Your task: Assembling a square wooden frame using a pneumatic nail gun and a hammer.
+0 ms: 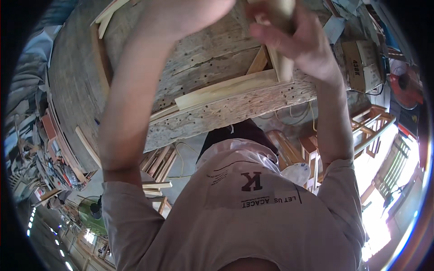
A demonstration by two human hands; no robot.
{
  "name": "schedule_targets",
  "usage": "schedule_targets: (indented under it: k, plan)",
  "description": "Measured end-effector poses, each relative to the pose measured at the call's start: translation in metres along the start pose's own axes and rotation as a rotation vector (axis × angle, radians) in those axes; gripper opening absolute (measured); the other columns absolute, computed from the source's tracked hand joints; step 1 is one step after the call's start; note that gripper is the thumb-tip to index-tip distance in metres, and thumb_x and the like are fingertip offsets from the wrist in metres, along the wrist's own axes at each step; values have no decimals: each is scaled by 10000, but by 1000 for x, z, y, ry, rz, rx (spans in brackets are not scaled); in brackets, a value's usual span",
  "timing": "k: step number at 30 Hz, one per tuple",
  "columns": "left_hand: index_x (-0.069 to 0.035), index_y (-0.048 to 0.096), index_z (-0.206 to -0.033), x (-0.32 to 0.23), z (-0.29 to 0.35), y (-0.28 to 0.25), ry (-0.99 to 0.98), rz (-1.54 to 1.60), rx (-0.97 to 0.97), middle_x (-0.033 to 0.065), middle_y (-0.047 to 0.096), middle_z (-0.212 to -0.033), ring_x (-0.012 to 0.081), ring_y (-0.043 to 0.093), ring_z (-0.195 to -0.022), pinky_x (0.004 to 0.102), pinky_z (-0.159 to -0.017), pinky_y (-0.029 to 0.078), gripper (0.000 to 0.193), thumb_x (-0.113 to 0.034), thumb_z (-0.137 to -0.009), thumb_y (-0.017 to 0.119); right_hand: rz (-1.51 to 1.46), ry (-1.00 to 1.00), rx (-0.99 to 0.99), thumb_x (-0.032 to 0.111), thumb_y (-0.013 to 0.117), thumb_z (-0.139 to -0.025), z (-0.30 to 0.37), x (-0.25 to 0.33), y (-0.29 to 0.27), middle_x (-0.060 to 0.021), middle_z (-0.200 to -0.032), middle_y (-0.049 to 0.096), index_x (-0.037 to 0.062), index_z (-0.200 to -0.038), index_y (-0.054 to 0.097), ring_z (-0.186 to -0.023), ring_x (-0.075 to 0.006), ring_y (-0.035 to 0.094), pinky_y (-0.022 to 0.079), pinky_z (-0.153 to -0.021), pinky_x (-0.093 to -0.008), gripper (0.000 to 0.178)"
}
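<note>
Head view: the right hand [296,43] closes its fingers around a pale wooden piece [281,58] standing at the near edge of the worn wooden bench [217,58]. The left hand [190,13] is cut off at the top; its grip cannot be told. A flat wooden strip [221,90] lies along that edge.

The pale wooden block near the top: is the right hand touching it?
Touching. The head view shows the right hand with fingers wrapped around the wooden block.
</note>
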State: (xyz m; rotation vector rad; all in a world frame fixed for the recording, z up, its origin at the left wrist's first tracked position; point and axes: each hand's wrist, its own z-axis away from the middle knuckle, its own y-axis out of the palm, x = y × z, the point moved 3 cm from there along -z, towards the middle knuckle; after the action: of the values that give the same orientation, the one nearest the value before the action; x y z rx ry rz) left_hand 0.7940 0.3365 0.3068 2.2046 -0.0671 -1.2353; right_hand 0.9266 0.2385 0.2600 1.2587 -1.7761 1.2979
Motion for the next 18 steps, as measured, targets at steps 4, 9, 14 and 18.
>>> schedule_targets:
  k: [4, 9, 14, 18]
  plan:
    - [-47, 626, -1203, 6, 72, -38, -74, -978, 18, 46, 682, -1093, 116, 638, -943, 256, -787, 503, 298, -229, -973, 571, -393, 344, 347, 277, 629, -938, 42, 5, 26, -57, -637, 610, -70, -1157, 537, -500, -96, 591, 523, -485, -260, 420]
    - [-49, 637, -1136, 58, 262, -128, -517, -1178, -457, 83, 697, -1037, 148, 652, -945, 308, -812, 509, 349, -350, -982, 551, 71, 740, 90, 199, 658, -906, 162, 1, 98, -77, -670, 611, -17, -1115, 541, -564, -134, 615, 478, -480, -317, 323]
    - [-51, 666, -986, 120, 344, -126, -512, -1360, -700, 172, 679, -829, 332, 675, -755, 403, -635, 521, 294, -320, -965, 550, 551, 606, 77, 162, 684, -865, 230, -48, 173, -219, -820, 651, 32, -1170, 522, -742, -393, 675, 527, -599, -434, 369]
    - [-44, 638, -842, 132, 346, -132, -498, -1442, -779, 193, 644, -751, 391, 637, -700, 463, -603, 497, 376, -361, -981, 491, 535, 474, -57, 228, 658, -889, 220, -31, 182, -217, -813, 652, 6, -1122, 533, -690, -386, 670, 530, -564, -441, 345]
